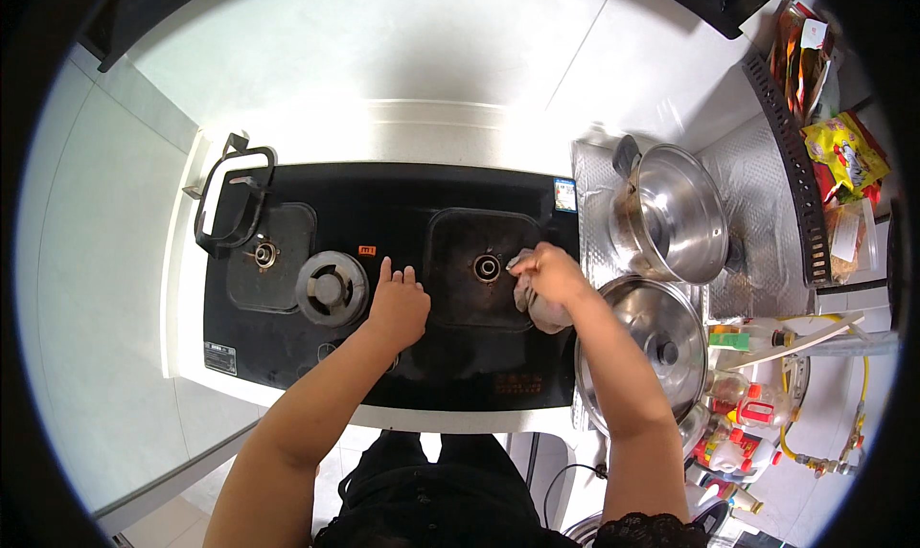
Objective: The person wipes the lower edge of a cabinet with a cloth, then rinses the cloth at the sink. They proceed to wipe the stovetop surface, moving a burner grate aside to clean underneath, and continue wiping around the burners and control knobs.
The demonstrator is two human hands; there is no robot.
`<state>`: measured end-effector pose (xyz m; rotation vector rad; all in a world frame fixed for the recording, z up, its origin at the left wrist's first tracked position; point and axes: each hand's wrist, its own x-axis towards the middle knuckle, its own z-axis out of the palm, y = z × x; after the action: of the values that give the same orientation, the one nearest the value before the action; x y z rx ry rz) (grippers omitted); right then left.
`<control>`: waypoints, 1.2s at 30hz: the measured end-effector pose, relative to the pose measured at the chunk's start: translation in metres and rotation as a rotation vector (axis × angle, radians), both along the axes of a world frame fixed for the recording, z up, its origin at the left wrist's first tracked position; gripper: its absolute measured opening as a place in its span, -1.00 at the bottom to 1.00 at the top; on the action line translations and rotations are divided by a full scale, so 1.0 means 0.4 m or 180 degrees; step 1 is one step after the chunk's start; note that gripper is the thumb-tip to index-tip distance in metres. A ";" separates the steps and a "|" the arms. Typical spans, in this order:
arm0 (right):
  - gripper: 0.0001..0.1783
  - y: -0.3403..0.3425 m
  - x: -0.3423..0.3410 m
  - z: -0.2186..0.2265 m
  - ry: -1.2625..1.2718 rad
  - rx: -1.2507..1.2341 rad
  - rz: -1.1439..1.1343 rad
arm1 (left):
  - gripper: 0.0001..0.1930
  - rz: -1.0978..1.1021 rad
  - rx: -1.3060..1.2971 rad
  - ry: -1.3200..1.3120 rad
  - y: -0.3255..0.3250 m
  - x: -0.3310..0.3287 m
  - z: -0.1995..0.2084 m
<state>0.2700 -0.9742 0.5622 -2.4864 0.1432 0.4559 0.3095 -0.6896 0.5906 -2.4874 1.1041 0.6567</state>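
Note:
A black glass gas cooktop (398, 198) lies in front of me. My right hand (556, 275) is closed on a crumpled grey cloth (543, 310), at the right side of the square recess round the right burner (487, 267). That burner has no cap on it, so its bare centre shows. My left hand (400, 307) rests on the glass between the two burners, fingers stretched forward and holding nothing. Just left of it sits a round grey burner cap (332, 289), beside the uncovered left burner (264, 254).
A black pan support (237, 203) leans at the cooktop's far left corner. On the right stand a steel pot (676, 213) and a glass lid (647, 342) on foil. Beyond them are a black rack (788, 165) with food packets and several bottles (757, 404).

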 end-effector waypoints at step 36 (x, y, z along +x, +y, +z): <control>-0.75 0.283 -0.188 -0.038 -0.1211 0.0191 -0.1314 | -0.31 -0.0036 -0.0197 -0.0062 0.008 -0.003 0.003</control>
<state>0.1948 -0.8611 0.5470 -2.3500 0.4668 -0.1816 0.3084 -0.6864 0.5917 -2.5320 1.1471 0.6026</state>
